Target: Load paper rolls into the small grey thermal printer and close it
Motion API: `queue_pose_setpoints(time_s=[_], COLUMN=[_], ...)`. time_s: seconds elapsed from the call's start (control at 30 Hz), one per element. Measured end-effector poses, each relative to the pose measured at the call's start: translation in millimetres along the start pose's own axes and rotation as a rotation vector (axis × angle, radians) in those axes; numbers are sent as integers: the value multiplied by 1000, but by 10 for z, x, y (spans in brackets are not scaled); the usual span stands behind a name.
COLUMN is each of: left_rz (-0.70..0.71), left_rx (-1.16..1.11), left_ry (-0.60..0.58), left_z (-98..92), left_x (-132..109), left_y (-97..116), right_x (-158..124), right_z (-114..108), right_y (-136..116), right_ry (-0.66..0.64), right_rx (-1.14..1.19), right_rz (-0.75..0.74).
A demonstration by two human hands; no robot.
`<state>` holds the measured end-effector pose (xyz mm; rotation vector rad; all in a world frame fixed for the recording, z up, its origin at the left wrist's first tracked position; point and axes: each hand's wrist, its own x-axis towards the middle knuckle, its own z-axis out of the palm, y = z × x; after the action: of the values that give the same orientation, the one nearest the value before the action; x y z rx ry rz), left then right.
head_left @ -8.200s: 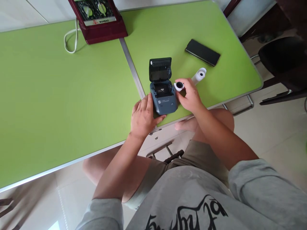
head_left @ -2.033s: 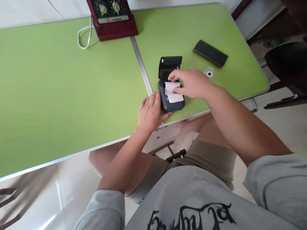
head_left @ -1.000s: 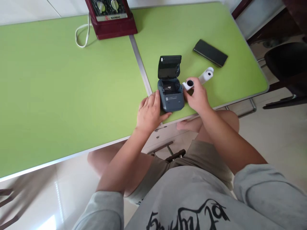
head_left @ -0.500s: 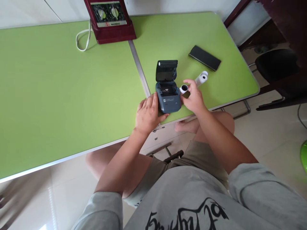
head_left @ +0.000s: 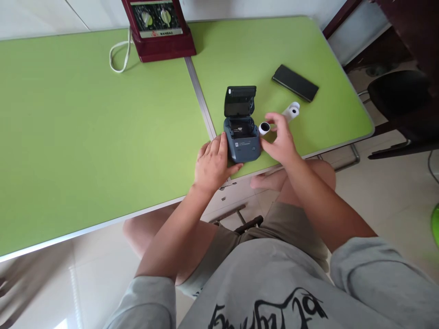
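A small dark blue label printer (head_left: 243, 151) stands on the green table with its black lid (head_left: 239, 101) raised. Its roll compartment is exposed, and no roll shows inside. My left hand (head_left: 212, 162) steadies the printer, fingers along its left side and thumb at the front corner. Just off the printer's right side, my right hand (head_left: 281, 139) has thumb and fingers around a small white paper roll (head_left: 264, 132), whose dark open core faces up. Behind that hand lies a second white roll (head_left: 292, 111), partly hidden by the fingers.
A black phone-like slab (head_left: 295, 82) lies on the green table (head_left: 103, 137) behind the rolls. At the back edge stands a dark red appliance (head_left: 164, 45) with two knobs and a white cord (head_left: 118, 71). A metal strip (head_left: 200, 98) crosses the table; a black chair (head_left: 398, 98) is at right.
The view has shifted slightly. My right hand's fingers have moved a little to the right around the paper roll; my left hand stays against the printer.
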<state>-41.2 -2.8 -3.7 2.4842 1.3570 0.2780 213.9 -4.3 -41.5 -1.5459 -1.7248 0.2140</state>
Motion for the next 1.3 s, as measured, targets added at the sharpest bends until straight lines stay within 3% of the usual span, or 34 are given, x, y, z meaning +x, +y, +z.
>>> queue_pose_setpoints(time_s=[0.17,0.23,0.43,0.7,0.9,1.13,1.3], left_rz=[9,-1,-25,1,-2,5,5], left_rx=[-10,-14,-1,-8,-4,-1,1], left_ry=[11,12,3,21,28,29,43], left_z=[5,5,-2,12,5,10,22], left_x=[3,8,14,-7,-7,-2,-2], left_y=[0,2,1,-17,-24,-30,-31], right_x=[13,101,330,63,58,2,-37], right_z=[-305,-375,-255,-178,-123,-139,-188], right_y=[247,395,578,294,131,198,179], right_ry=[385,448,254,158,151,105,105], right_rx=[-227,-251,-189,-39,-101,4,-121], right_rz=[140,212,244,160,97,138,137])
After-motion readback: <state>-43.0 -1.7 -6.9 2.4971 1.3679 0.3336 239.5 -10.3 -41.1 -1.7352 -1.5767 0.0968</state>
